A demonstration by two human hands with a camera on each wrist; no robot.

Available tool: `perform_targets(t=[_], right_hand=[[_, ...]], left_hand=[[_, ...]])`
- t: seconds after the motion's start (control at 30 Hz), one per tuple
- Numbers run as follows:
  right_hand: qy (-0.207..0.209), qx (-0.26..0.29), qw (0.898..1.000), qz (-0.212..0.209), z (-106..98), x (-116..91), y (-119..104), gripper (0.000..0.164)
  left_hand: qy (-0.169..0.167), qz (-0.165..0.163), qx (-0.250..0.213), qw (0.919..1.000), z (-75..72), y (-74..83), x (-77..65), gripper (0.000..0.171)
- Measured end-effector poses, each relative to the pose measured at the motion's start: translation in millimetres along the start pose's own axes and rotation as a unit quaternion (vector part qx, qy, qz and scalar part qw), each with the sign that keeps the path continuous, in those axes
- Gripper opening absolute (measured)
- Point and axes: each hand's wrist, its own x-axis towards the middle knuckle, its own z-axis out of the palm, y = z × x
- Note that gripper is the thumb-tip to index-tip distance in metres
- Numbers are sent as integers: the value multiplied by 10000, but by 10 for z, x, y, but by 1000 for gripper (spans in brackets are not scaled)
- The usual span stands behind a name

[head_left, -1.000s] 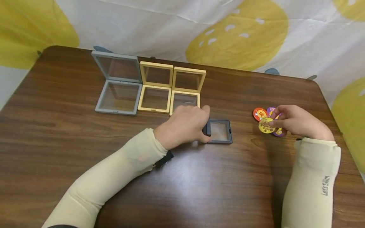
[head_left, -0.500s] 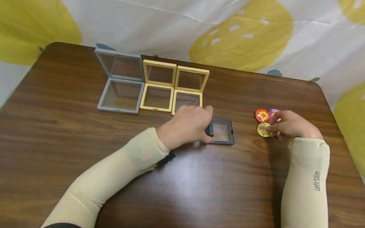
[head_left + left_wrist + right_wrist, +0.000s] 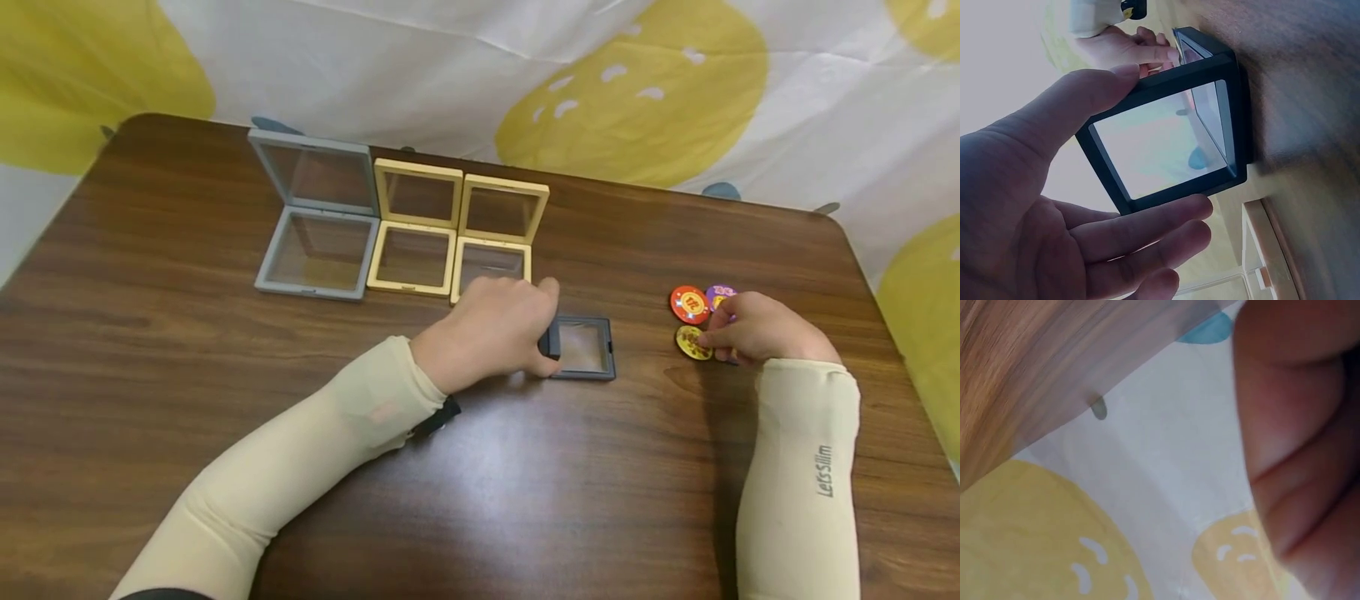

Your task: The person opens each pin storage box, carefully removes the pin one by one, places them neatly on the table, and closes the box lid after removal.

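Observation:
My left hand [image 3: 495,329] grips the raised half of a small dark hinged display frame [image 3: 609,354], whose other half lies flat on the table. In the left wrist view the thumb presses one edge of that raised frame half [image 3: 1163,78], with fingers along the opposite edge and a see-through film inside. At the right, my right hand [image 3: 768,329] pinches a yellow round chip [image 3: 692,342] low over the table. A red chip [image 3: 688,305] and a purple chip [image 3: 720,294] lie just behind it; the hand partly covers the purple. Only curled fingers [image 3: 1297,437] show in the right wrist view.
Left of the dark frame, a large grey display frame [image 3: 311,293] and two yellow ones [image 3: 408,289] [image 3: 491,243] stand open in a row. Behind the brown table [image 3: 480,500] hangs a white cloth [image 3: 420,75] with yellow prints.
My right hand has moved slightly left and toward me, drawing the yellow chip off the red and purple ones. The left hand keeps its grip on the dark frame.

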Motion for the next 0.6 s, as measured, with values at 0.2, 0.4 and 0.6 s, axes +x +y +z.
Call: perform_targets(t=[0.2, 0.4, 0.6], right_hand=[[459, -852, 9947, -356, 145, -16, -383, 35], [-44, -595, 9959, -673, 417, 79, -824, 50], [-116, -724, 9948, -702, 487, 110, -913, 43]], left_hand=[[2, -5, -18, 10000, 0, 3, -5, 54], [81, -10, 27, 10000, 10, 5, 2, 54], [198, -10, 66, 9998, 23, 0, 11, 53]])
